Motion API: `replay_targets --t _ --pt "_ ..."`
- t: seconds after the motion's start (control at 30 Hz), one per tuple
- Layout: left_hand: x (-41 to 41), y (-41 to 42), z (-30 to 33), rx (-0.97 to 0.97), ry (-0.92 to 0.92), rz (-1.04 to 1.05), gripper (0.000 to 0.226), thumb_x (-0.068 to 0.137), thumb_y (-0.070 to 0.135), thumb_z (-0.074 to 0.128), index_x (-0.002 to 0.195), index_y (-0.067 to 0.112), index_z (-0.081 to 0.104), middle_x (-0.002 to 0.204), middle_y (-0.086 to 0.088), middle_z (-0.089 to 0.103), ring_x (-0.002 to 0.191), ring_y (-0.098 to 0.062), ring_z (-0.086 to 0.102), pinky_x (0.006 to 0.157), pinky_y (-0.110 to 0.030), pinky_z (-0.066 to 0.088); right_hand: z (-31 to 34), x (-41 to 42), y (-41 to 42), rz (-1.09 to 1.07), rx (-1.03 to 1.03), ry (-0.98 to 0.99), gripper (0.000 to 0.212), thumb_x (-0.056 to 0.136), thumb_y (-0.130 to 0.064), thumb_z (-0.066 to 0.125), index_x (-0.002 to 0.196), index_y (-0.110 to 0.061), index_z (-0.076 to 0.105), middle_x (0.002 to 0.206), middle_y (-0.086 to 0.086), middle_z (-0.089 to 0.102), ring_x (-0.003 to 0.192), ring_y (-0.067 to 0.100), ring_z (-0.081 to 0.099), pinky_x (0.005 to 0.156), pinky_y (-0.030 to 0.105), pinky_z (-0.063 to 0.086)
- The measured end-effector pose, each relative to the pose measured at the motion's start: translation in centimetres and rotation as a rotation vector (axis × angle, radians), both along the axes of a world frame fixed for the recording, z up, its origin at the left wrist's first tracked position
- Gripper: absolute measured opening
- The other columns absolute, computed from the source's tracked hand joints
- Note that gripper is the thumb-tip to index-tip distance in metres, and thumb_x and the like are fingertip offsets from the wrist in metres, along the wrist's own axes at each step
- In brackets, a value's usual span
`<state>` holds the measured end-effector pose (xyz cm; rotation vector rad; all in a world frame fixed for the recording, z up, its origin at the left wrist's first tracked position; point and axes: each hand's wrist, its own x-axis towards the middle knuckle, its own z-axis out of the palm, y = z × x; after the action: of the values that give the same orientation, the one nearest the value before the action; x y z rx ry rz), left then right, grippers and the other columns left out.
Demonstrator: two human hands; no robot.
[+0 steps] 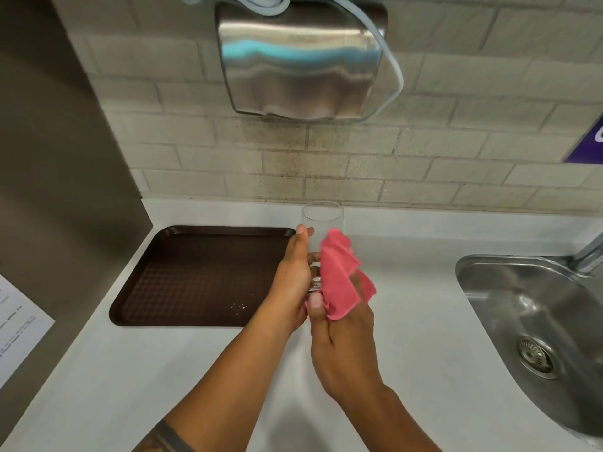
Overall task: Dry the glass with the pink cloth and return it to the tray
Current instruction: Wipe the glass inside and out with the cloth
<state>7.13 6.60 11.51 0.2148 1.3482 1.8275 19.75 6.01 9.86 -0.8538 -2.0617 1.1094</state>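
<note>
A clear drinking glass (321,220) is held upright above the white counter, just right of the brown tray (195,275). My left hand (292,278) grips the glass from its left side. My right hand (342,340) holds the pink cloth (341,278) pressed against the right side and lower part of the glass. The base of the glass is partly hidden by the cloth and my fingers. The tray holds nothing but a few pale specks near its front right corner.
A steel sink (535,321) with a drain lies at the right, its tap at the far right edge. A metal hand dryer (303,60) hangs on the tiled wall above. A printed sheet (16,327) is fixed on the grey panel at the left.
</note>
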Motion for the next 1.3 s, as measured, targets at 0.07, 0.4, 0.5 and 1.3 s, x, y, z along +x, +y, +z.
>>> replay_targets --t 0.07,0.4,0.5,1.3 --pt "0.6 -0.3 0.3 0.018 -0.110 -0.047 0.051 0.095 0.062 0.057 0.123 0.021 0.069 0.102 -0.007 0.083 0.088 -0.021 0.082 0.067 -0.031 0.064 1.0 -0.8 0.5 0.013 0.217 -0.003 0.065 0.099 -0.069 0.030 0.159 -0.045 0.024 0.167 -0.006 0.031 0.155 0.024 0.030 0.121 0.043 0.036" --pt "0.6 -0.2 1.0 0.003 0.041 -0.065 0.055 0.105 0.062 0.042 0.147 0.030 0.058 0.134 -0.009 0.075 0.115 -0.025 0.076 0.092 -0.044 0.063 5.7 -4.9 6.6 0.114 -0.018 0.083 0.055 0.106 -0.048 0.044 0.159 -0.038 0.031 0.146 -0.014 0.053 0.126 0.002 0.058 0.103 0.024 0.051" --pt "0.3 -0.2 0.7 0.044 -0.001 -0.049 0.054 0.104 0.063 0.045 0.144 0.030 0.061 0.130 -0.013 0.074 0.103 -0.027 0.079 0.079 -0.046 0.065 5.0 -4.1 6.7 0.125 -0.147 0.089 0.028 0.106 -0.054 0.039 0.132 -0.052 0.050 0.114 -0.022 0.068 0.098 -0.012 0.067 0.079 0.013 0.053" --pt "0.4 0.1 0.6 0.072 -0.080 -0.091 0.054 0.104 0.063 0.045 0.136 0.025 0.065 0.106 -0.020 0.070 0.085 -0.037 0.075 0.072 -0.056 0.062 6.0 -3.8 7.3 0.140 -0.394 0.047 0.035 0.097 -0.071 0.041 0.120 -0.050 0.058 0.122 -0.009 0.072 0.094 -0.001 0.071 0.083 0.026 0.057"
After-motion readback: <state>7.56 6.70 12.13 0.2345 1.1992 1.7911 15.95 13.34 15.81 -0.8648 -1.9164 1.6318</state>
